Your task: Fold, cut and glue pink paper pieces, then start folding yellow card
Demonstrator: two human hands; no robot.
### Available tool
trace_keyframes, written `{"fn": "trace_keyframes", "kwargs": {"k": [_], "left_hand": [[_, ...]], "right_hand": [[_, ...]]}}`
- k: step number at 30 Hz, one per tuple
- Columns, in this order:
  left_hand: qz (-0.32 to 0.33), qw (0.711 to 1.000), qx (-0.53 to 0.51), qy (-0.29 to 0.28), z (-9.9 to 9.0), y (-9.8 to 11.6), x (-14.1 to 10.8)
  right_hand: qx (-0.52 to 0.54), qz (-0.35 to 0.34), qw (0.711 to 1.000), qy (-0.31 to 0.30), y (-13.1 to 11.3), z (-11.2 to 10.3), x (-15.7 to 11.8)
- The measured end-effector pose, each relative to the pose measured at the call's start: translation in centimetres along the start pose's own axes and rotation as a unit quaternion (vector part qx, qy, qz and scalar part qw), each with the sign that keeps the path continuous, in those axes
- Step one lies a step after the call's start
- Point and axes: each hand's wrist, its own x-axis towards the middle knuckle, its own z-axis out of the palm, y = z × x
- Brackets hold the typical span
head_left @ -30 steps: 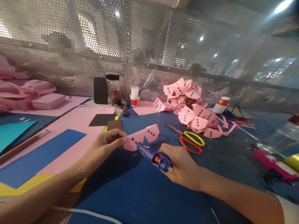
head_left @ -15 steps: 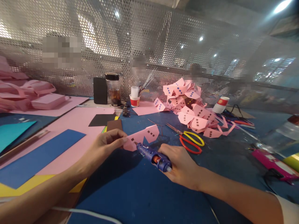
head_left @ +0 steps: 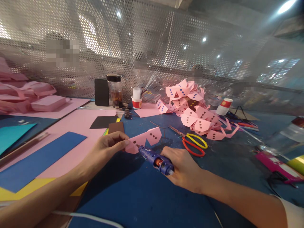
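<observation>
My left hand (head_left: 110, 145) pinches the left end of a pink paper piece (head_left: 152, 136) marked with small dark squares and cut with a notch. A blue glue gun (head_left: 154, 158) is in my right hand (head_left: 182, 167), its fingers wrapped round the handle. The gun's nozzle points left and meets the paper close to a dark square, just right of my left fingertips. Both hands are above the blue table (head_left: 133, 196). Whether glue is coming out cannot be seen.
Scissors (head_left: 194, 145) with red and yellow handles lie beyond my right hand. Behind them is a heap of pink cutouts (head_left: 199, 117). Coloured sheets, including a blue strip (head_left: 45, 158), lie left. A lidded jar (head_left: 115, 91), paper cup (head_left: 137, 103) and magenta tool (head_left: 277, 167) also show.
</observation>
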Motion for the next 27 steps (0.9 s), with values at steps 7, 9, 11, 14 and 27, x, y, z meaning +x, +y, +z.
{"fn": "trace_keyframes", "kwargs": {"k": [7,9,11,14,27], "left_hand": [[-0.006,1.000,-0.002,0.004,-0.03,-0.22,-0.07],[-0.009,1.000,-0.004,0.000,-0.06,-0.28,-0.07],[-0.009,1.000,-0.004,-0.003,-0.07,-0.34,-0.04],[-0.010,1.000,0.000,-0.004,-0.04,-0.40,0.04],[-0.011,1.000,-0.013,0.001,0.05,0.00,-0.11]], "right_hand": [[-0.002,0.010,1.000,-0.005,-0.01,-0.03,-0.11],[-0.005,0.010,1.000,-0.005,-0.01,-0.01,-0.08],[-0.008,0.009,1.000,-0.007,0.01,0.00,-0.03],[-0.010,0.007,1.000,-0.006,0.04,0.00,0.03],[-0.026,-0.006,1.000,-0.003,0.09,0.08,-0.15]]}}
